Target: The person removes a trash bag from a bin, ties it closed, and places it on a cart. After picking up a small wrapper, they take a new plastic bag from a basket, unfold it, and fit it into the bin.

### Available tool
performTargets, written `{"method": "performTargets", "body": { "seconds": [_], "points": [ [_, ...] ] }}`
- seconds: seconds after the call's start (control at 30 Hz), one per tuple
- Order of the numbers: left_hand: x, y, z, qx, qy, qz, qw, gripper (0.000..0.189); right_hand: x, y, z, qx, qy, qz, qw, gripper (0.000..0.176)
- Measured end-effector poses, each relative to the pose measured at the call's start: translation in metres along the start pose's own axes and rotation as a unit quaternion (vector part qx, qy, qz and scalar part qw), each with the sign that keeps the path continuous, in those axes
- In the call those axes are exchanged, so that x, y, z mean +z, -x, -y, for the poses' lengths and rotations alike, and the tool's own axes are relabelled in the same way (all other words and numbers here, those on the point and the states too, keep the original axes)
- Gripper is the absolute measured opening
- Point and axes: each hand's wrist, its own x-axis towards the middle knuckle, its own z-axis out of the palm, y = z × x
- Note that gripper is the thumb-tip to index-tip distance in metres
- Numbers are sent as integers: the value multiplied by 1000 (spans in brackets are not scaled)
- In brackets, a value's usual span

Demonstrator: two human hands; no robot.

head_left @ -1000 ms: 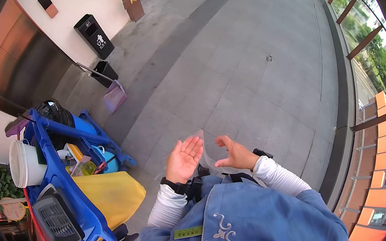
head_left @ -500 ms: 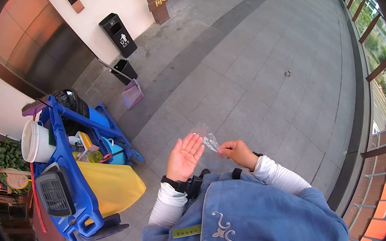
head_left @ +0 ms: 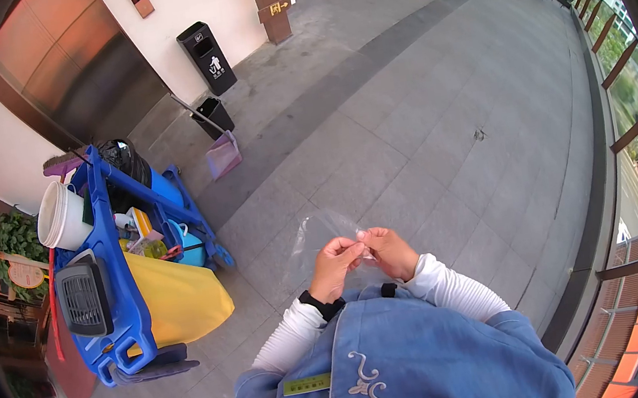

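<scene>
A clear, thin plastic bag or film [head_left: 309,236] spreads out in front of me, mostly to the left of my hands and partly below them. My left hand [head_left: 334,268] pinches its edge, fingers closed. Right beside it, my right hand [head_left: 390,252] also pinches the plastic, and the fingertips of both hands meet. The exact edges of the plastic are hard to make out against the grey floor.
At the left stands a blue cleaning cart [head_left: 112,258] with a yellow bag [head_left: 178,294] and a white bucket [head_left: 63,216]. Beyond it are a pink dustpan [head_left: 224,156], a small black bin [head_left: 213,119] and a tall black bin [head_left: 207,58]. Windows line the right.
My left hand was open, palm up; it has moved right and closed on the plastic beside my right hand. The crumpled plastic has spread wider. The view has shifted slightly.
</scene>
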Motion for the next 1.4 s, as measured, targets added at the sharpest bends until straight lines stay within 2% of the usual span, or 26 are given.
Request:
{"method": "performTargets", "body": {
  "seconds": [0.03,0.13,0.17,0.23,0.27,0.37,0.4,0.43,0.47,0.5,0.53,0.63,0.67,0.7,0.77,0.87,0.97,1.0,1.07,1.1,1.17,1.2,1.27,1.3,1.37,1.4],
  "points": [
    [-3,-1,1,-7,29,-7,1000,13,1,1,4,14,-42,19,999,19],
    [-11,6,-9,0,209,-10,978,9,-15,-4,4,-21,140,-38,989,20],
    [-25,6,-7,16,251,21,968,10,-30,-8,2,-130,331,-87,931,20],
    [-55,5,2,49,331,83,939,13,-67,-17,1,-323,647,-170,669,19],
    [-27,24,-35,-11,310,-107,945,18,-78,-18,5,-293,587,-211,725,17],
    [-72,14,-9,-18,380,88,920,14,-93,-28,17,-214,370,-301,853,10],
    [-71,13,-4,-29,330,93,939,17,-96,-35,16,-202,287,-312,883,8],
    [-66,12,2,35,130,20,991,23,-99,-41,16,-190,202,-321,906,7],
    [-54,13,6,98,-78,-55,991,30,-103,-46,17,-129,86,-269,951,6],
    [-48,15,8,155,-281,-127,939,37,-106,-50,18,-64,-33,-211,975,6],
    [-48,13,6,216,-498,-220,811,48,-109,-53,16,3,-151,-148,977,5],
    [-74,-12,26,200,-508,-337,767,44,-44,-31,18,43,-123,-160,979,6],
    [-92,-23,38,226,-487,-363,762,36,-61,-41,3,-11,-2,-139,990,6],
    [-100,-21,34,177,-332,-373,848,33,-64,-43,-4,-68,118,-132,982,8],
    [-112,-20,23,62,8,-354,933,28,-66,-36,-2,-91,260,-222,935,12],
    [-106,-18,23,123,31,-378,917,17,-85,-40,-20,-116,337,-217,909,18],
    [-105,-22,31,120,158,-385,901,12,-77,-31,-20,-266,494,-222,797,23],
    [-107,-24,32,122,211,-386,890,12,-70,-29,-15,-261,519,-217,784,25],
    [-137,-34,58,80,328,-262,904,11,-63,-20,-10,-251,568,-204,757,28],
    [-139,-35,59,66,333,-190,921,12,-61,-16,-8,-220,582,-188,760,29],
    [-106,-28,41,71,185,-279,939,8,-69,-9,1,-158,613,-165,757,33],
    [-83,-27,29,70,111,-321,938,8,-82,-8,-2,-187,643,-135,730,33],
    [-69,-42,37,-13,-222,-243,944,21,-111,-13,-8,-240,697,-75,671,35],
    [-60,-46,40,-59,-382,-194,902,28,-121,-20,0,-232,689,-126,675,34],
    [-41,-56,35,56,-359,-148,920,34,-139,-27,12,-211,667,-227,678,33],
    [-27,-60,25,114,-346,-125,923,37,-126,-21,37,-249,600,-241,721,31]
  ]
}}
